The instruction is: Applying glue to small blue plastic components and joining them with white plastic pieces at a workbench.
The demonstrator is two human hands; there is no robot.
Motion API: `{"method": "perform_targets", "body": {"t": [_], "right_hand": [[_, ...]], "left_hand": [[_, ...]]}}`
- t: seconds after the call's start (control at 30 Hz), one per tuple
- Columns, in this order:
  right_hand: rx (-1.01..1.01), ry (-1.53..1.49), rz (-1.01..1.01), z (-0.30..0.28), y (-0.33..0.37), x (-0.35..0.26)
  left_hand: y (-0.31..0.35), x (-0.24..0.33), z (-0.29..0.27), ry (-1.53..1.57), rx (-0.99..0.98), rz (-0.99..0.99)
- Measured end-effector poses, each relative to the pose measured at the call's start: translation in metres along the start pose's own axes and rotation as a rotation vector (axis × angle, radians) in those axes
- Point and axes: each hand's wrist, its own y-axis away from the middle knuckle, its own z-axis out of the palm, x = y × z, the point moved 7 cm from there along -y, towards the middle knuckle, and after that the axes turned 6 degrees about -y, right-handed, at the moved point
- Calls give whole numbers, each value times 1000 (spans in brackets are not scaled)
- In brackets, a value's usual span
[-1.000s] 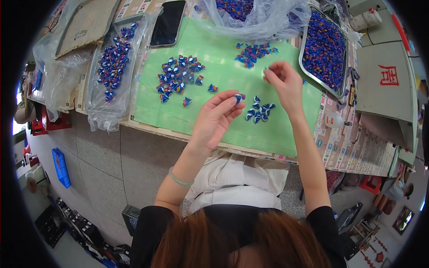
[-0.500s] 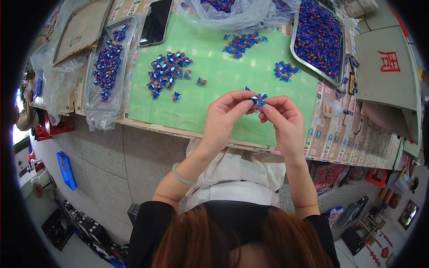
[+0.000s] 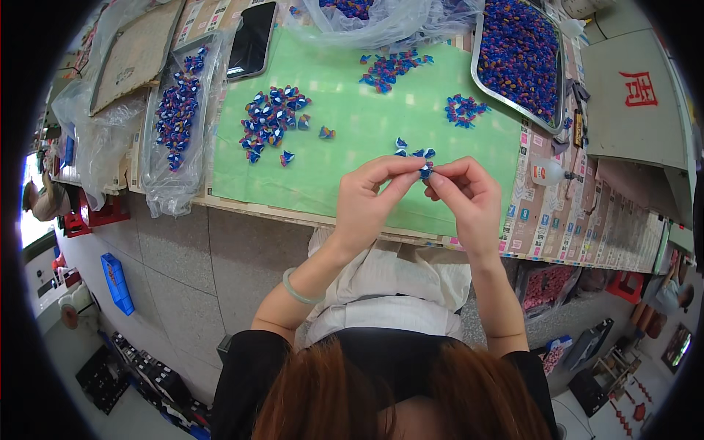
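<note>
My left hand (image 3: 370, 198) and my right hand (image 3: 463, 196) meet above the front edge of a green mat (image 3: 345, 158). Together they pinch one small blue and white piece (image 3: 424, 171) between thumbs and fingertips. Two or three similar pieces (image 3: 411, 149) lie on the mat just behind my fingers. A bigger heap of blue and white pieces (image 3: 270, 121) lies to the left on the mat. Smaller heaps sit at the back centre (image 3: 389, 67) and back right (image 3: 463, 110).
A metal tray (image 3: 518, 103) full of blue pieces stands at the right. A clear bag (image 3: 174, 110) with more pieces lies left of the mat. A dark phone (image 3: 252, 40) lies at the back left. A small white glue bottle (image 3: 546, 173) lies at the right.
My right hand came back from the small heap and joined my left hand. Both hands moved toward me and now work one piece together.
</note>
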Motion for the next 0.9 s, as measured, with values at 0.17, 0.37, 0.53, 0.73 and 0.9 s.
{"method": "perform_targets", "body": {"t": [0.17, 0.37, 0.53, 0.73, 0.9], "right_hand": [[-22, 222, -215, 0, 1, -6], [-49, 323, -326, 2, 4, -14], [-52, 363, -388, 3, 7, -17], [-33, -434, 208, -3, 0, 12], [-24, -243, 69, 3, 8, 0]], "left_hand": [[-1, 8, -1, -114, 18, 94], [0, 20, 0, -216, -26, 292], [0, 20, 3, -220, -87, 256], [-3, 18, 8, -22, -152, 124], [-2, 2, 8, 274, -138, -139]]}}
